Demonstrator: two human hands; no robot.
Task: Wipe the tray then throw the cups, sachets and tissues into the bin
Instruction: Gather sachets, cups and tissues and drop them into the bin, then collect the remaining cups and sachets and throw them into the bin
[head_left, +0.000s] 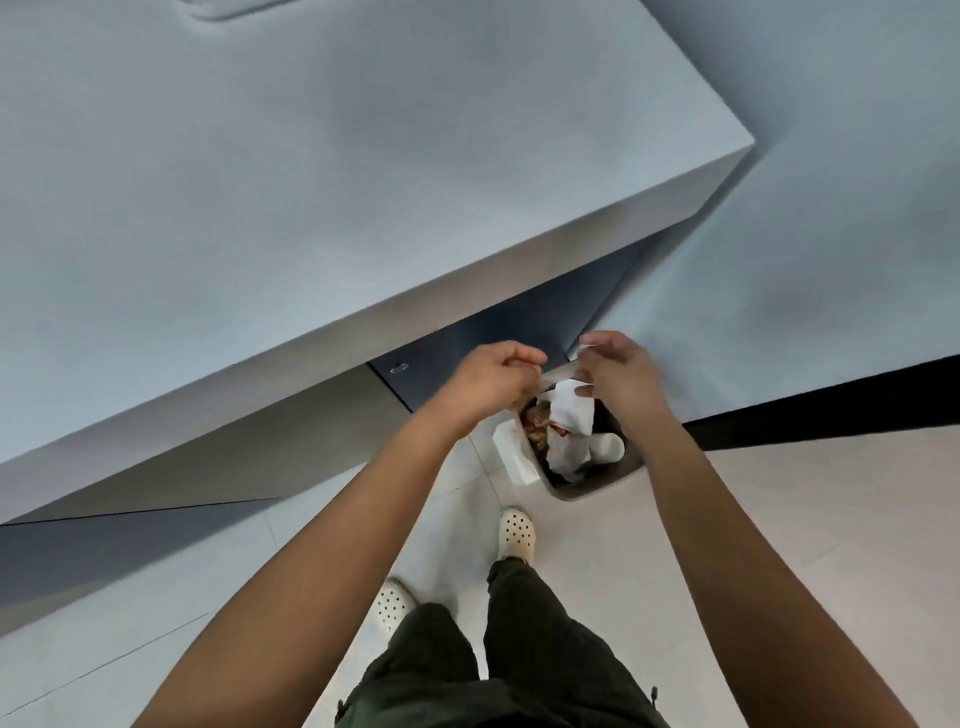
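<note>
I stand over a small grey bin (589, 488) on the floor beside the counter. My right hand (621, 376) hovers above its opening and pinches a white tissue (574, 413) that hangs down into the bin. My left hand (493, 376) is just left of it, above the bin's left rim. Its fingers are curled and I see nothing in them. Inside the bin lie a white cup (609, 447), brown and red sachets (537, 427) and more crumpled white tissue (566, 457). The tray is out of view.
A large pale blue counter (311, 182) fills the upper left, its corner overhanging near the bin. The bin's white lid (514, 460) stands open on the left. Dark cabinet fronts (498, 338) are behind. My feet in white clogs (516, 532) stand on the light tiled floor.
</note>
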